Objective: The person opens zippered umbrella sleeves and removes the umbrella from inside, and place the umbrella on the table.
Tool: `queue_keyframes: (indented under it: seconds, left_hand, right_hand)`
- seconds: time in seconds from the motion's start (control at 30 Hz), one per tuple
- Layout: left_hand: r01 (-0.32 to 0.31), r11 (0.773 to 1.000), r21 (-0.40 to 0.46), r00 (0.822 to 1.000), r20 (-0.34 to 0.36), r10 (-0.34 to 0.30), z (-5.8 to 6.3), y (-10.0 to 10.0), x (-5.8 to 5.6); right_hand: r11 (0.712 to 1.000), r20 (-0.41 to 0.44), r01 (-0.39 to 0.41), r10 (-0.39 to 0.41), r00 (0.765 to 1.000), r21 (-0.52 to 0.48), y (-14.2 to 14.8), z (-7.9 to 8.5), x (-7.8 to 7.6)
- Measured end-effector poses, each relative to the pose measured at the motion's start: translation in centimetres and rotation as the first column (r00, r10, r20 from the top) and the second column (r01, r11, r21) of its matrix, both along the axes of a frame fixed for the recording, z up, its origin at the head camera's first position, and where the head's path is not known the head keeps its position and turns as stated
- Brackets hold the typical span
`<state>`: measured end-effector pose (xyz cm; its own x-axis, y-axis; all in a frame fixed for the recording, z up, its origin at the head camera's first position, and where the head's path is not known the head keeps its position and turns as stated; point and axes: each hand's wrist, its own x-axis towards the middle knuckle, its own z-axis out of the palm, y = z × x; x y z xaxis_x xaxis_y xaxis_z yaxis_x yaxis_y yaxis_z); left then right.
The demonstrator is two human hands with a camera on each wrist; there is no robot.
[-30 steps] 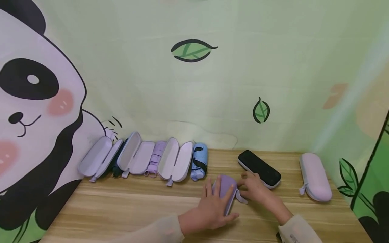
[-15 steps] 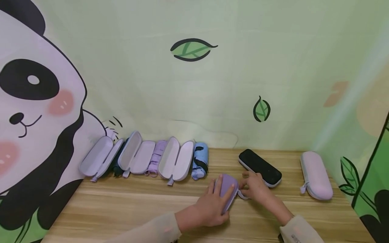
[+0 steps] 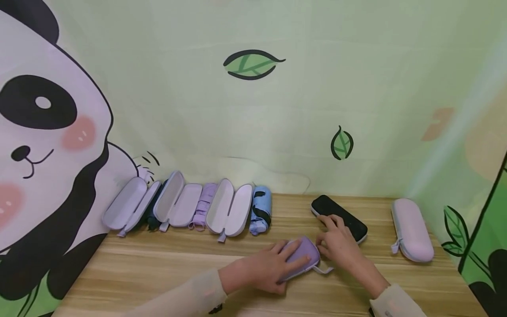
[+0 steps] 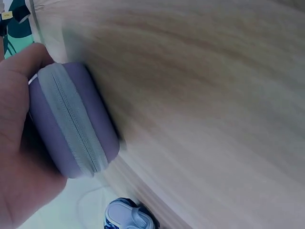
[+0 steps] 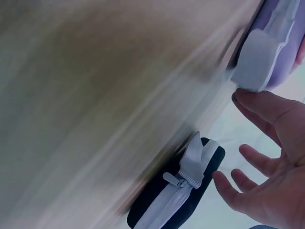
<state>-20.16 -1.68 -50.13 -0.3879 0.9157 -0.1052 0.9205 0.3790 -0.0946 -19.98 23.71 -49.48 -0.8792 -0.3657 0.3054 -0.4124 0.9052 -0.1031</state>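
- Left hand: grip wrapped round purple oblong hard-shell case with grey zip band, on wood-grain bench.
- Right hand: grip loose, fingers extended by that case's grey pull tab; can't tell if touching.
- Black oblong zip case right by it; pale pink zip case farther right.

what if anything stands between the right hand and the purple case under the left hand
Nothing visible does: the right hand is close by one end of the purple case, next to its pale tab. The black case lies beyond the hand, not between them.
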Motion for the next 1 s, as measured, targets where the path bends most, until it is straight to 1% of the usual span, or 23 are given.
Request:
queue_keyframes:
  seconds: [0.03,0.1,0.23,0.37,0.43,0.5,0.57,0.63,0.7,0.77,0.83,0.9,0.97,1.0]
  left_hand:
    - [0.027,1.000,-0.008,1.000,-0.015,-0.027,0.1,-0.1,0.0]
    - [0.073,0.997,-0.024,0.997,-0.023,-0.073,0.3,-0.2,-0.2]
    - [0.137,0.990,-0.046,0.991,-0.001,-0.137,0.5,-0.2,-0.4]
    - [0.205,0.978,-0.048,0.978,-0.025,-0.206,0.5,-0.3,-0.7]
    - [0.230,0.972,-0.043,0.971,-0.049,-0.232,0.5,-0.4,-0.9]
    - [0.237,0.971,-0.041,0.969,-0.068,-0.239,0.4,-0.4,-0.9]
    - [0.210,0.977,-0.025,0.975,-0.065,-0.211,0.1,-0.5,-0.7]
    - [0.163,0.987,0.000,0.984,-0.070,-0.162,-0.3,-0.4,-0.3]
    - [0.081,0.996,0.043,0.994,-0.073,-0.078,-0.8,-0.3,0.2]
    - [-0.004,0.996,0.091,0.997,-0.079,0.011,-1.2,-0.1,0.6]
    - [-0.081,0.987,0.138,0.992,-0.082,0.093,-1.6,0.1,0.7]
    - [-0.151,0.971,0.186,0.983,-0.072,0.167,-1.6,0.2,0.6]
    - [-0.203,0.954,0.222,0.975,-0.047,0.218,-1.4,0.5,0.5]
    - [-0.231,0.945,0.232,0.970,-0.020,0.242,-1.2,0.6,0.6]
  right_hand:
    - [1.000,-0.006,-0.004,0.004,1.000,0.000,0.0,0.0,-0.1]
    - [1.000,-0.014,-0.013,0.013,1.000,0.004,-0.1,-0.1,-0.2]
    - [0.999,-0.014,-0.032,0.032,0.999,0.016,-0.2,-0.1,-0.4]
    - [0.998,-0.018,-0.062,0.062,0.998,0.025,0.0,0.0,-0.4]
    - [0.996,-0.012,-0.082,0.082,0.997,0.027,0.2,0.0,-0.4]
    - [0.994,0.000,-0.110,0.110,0.994,0.026,0.5,0.1,-0.3]
    - [0.989,0.018,-0.143,0.143,0.990,0.024,0.8,0.2,-0.2]
    - [0.984,0.042,-0.177,0.176,0.983,0.026,1.4,0.3,0.0]
    - [0.974,0.071,-0.227,0.226,0.972,0.018,2.0,0.5,0.2]
    - [0.957,0.098,-0.290,0.287,0.953,0.016,2.5,0.8,0.6]
    - [0.933,0.126,-0.360,0.355,0.926,0.018,3.0,1.1,1.1]
    - [0.909,0.164,-0.417,0.411,0.897,0.005,3.2,1.4,1.7]
    - [0.897,0.202,-0.442,0.434,0.878,-0.008,3.2,1.5,2.5]
    - [0.895,0.222,-0.446,0.439,0.871,-0.022,3.1,1.5,2.9]
